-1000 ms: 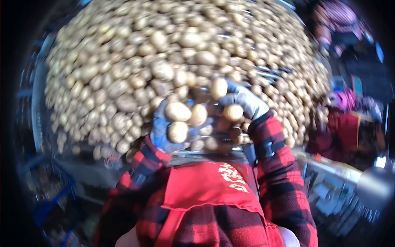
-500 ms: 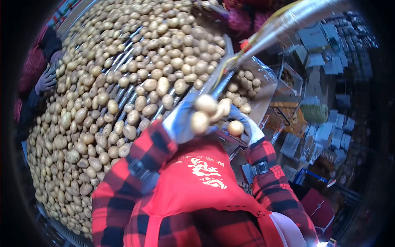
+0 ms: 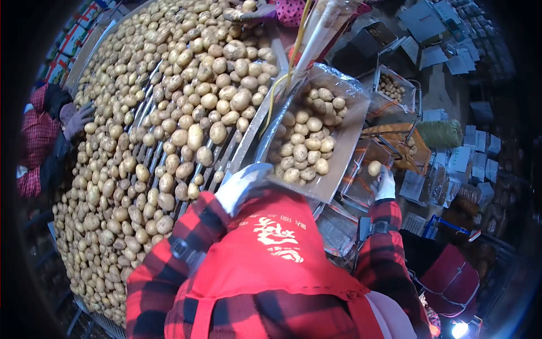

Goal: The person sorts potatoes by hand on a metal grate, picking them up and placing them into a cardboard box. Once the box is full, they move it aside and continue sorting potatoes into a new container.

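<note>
My right hand (image 3: 384,185), gloved, is closed around a single potato (image 3: 374,168) at its fingertips. It is out to the right, above a wire-framed crate (image 3: 354,189). At the near left corner of a cardboard box (image 3: 351,135) is my left hand (image 3: 240,189), in a white and blue glove. Its fingers are stretched out, and no potato shows in it. The box has a clear plastic liner and a heap of potatoes (image 3: 305,148) inside. To the left, many loose potatoes (image 3: 195,137) cover a bed of metal rollers (image 3: 217,161).
Across the rollers at far left is a co-worker's gloved hand (image 3: 79,120); another person's sleeve (image 3: 291,12) shows at the top. A plastic-wrapped post (image 3: 313,42) rises beside the box. Further right are an orange container (image 3: 415,148), a green roll (image 3: 440,134) and stacked cartons (image 3: 463,161).
Both hands, together with several potatoes before, have parted. My right hand moved right with one potato; my left stays by the box without potatoes. The view has shifted, showing more of the box.
</note>
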